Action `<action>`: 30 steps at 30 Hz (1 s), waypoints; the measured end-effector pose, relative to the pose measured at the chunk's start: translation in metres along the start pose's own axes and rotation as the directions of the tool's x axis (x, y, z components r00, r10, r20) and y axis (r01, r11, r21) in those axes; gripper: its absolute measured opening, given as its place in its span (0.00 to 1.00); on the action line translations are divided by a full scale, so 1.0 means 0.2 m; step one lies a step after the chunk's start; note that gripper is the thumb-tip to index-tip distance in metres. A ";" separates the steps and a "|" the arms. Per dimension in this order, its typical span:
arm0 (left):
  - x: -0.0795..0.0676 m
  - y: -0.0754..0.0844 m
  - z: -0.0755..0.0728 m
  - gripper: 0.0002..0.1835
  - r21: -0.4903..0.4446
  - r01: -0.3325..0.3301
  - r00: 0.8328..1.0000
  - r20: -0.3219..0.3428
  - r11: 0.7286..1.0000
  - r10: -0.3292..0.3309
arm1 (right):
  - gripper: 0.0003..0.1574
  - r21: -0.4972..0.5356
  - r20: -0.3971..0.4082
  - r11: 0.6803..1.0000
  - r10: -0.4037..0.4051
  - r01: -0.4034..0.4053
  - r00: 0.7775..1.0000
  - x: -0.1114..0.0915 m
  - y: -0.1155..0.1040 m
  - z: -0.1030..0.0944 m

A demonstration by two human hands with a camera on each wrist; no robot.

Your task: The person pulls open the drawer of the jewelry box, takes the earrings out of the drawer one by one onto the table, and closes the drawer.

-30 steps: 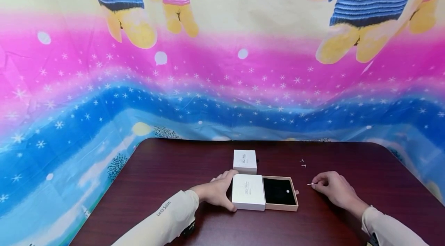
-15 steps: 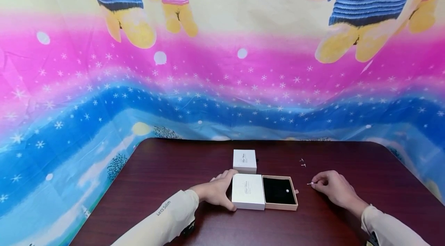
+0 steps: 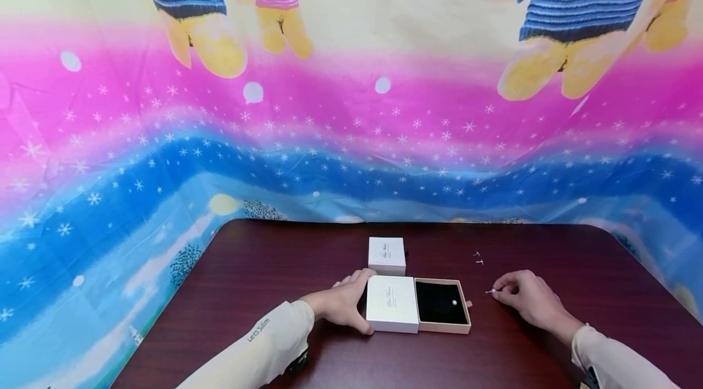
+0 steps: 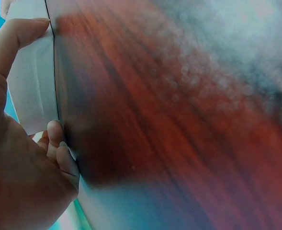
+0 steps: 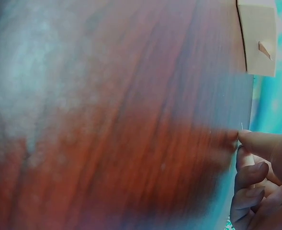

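Observation:
A white jewellery box sleeve (image 3: 392,303) with fine lettering lies on the table, its tan-edged drawer (image 3: 443,327) pulled out to the right. Black padding (image 3: 436,303) lines the drawer, and one pearl stud (image 3: 454,303) sits in it. My left hand (image 3: 346,305) grips the sleeve's left end, thumb at the near corner, fingers at the far one; the left wrist view shows the thumb against the white side (image 4: 33,81). Right of the drawer, my right hand (image 3: 527,294) pinches a small pearl stud earring (image 3: 492,291) between thumb and index finger, its thin pin pointing left.
Behind the sleeve stands a smaller white box (image 3: 387,254), closed. Two small stud earrings (image 3: 479,262) lie on the dark red wooden table (image 3: 263,254), beyond the right hand. A printed cloth (image 3: 351,102) hangs behind the table. A ribbon tab (image 5: 265,50) sticks out of the drawer's end.

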State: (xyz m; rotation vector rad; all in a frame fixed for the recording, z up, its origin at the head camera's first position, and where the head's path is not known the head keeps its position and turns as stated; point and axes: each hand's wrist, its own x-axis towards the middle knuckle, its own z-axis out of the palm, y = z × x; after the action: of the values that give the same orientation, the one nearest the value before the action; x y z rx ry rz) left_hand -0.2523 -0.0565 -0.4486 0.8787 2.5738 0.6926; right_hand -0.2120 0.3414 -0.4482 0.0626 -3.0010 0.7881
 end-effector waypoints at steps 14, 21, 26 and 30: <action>0.00 0.00 0.00 0.57 0.007 0.009 1.000 0.002 1.000 -0.009 | 0.03 0.001 -0.004 1.000 -0.007 0.007 1.000 0.00 0.00 0.00; 0.00 0.00 0.00 0.56 0.010 0.005 1.000 -0.004 1.000 -0.005 | 0.03 0.002 0.001 1.000 -0.005 0.005 1.000 0.00 0.00 0.00; 0.00 0.01 0.00 0.56 0.018 0.001 1.000 -0.010 1.000 -0.001 | 0.04 0.001 0.004 1.000 -0.005 0.005 1.000 0.01 0.01 0.00; 0.00 0.01 0.00 0.56 0.028 -0.008 1.000 -0.010 1.000 0.009 | 0.05 0.004 0.006 1.000 -0.003 0.003 1.000 0.01 0.01 0.00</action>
State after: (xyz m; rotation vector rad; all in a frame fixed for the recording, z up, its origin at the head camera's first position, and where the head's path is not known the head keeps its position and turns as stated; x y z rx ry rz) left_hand -0.2509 -0.0558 -0.4476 0.8974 2.5963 0.6675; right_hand -0.2140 0.3436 -0.4484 0.0696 -3.0039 0.7945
